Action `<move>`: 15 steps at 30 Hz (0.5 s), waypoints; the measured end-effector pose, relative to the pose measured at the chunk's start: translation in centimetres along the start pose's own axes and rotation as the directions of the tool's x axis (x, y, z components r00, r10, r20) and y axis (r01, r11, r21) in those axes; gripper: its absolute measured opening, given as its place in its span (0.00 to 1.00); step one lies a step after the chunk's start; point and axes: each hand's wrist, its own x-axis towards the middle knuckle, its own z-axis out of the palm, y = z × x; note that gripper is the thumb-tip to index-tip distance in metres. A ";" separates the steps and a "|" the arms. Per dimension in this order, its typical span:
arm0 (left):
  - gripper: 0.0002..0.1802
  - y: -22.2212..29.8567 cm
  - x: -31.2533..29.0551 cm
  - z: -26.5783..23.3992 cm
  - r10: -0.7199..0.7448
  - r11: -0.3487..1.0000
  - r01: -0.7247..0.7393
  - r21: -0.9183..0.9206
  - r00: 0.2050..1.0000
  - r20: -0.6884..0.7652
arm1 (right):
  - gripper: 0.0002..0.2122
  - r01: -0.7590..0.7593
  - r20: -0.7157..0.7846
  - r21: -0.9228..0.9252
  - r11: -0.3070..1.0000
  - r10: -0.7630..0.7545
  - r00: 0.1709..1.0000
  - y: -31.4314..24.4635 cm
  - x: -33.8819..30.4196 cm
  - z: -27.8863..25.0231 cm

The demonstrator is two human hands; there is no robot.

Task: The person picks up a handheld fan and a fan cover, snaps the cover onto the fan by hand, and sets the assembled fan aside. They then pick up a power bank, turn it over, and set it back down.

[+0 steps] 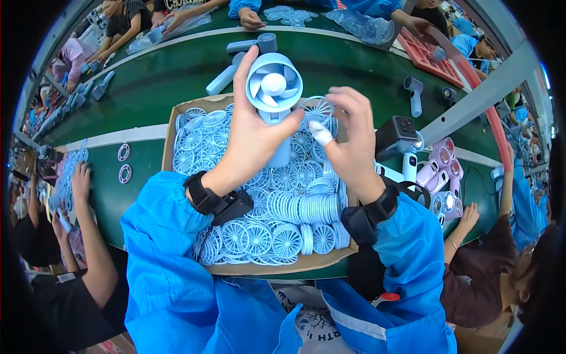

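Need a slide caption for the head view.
Blue handheld fan in the grip of the left hand, over a cardboard box of round grilles; right hand nearby.

A pale-blue handheld fan [283, 62] sits in the left hand [252, 131], its round head facing the camera, the front uncovered over a white hub and pale curved blades. Its handle points toward 6 o'clock. At the head's 4 o'clock, a light-blue, spoked round fan grille [318, 106] is tilted by the right hand's [354, 133] fingers; whether they grip it is unclear.
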 end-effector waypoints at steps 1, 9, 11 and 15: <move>0.51 0.2 0.1 -0.1 -0.079 0.996 0.079 -0.039 0.997 -0.002 | 0.17 0.213 0.021 -0.327 0.921 -0.219 0.976 -0.1 0.0 -0.2; 0.47 -0.1 0.5 -0.4 -0.283 0.948 0.284 -0.143 0.959 0.024 | 0.24 0.378 0.271 -0.500 0.779 -0.274 0.923 0.0 0.2 -0.6; 0.45 0.3 0.6 0.1 -0.418 0.883 0.409 -0.228 0.908 0.011 | 0.23 0.272 0.193 -0.456 0.847 -0.205 0.960 0.2 -0.1 -0.6; 0.42 -0.5 0.2 -0.3 -0.500 0.842 0.527 -0.113 0.842 0.203 | 0.23 0.087 0.040 -0.329 0.940 -0.079 0.996 0.4 -0.2 -0.3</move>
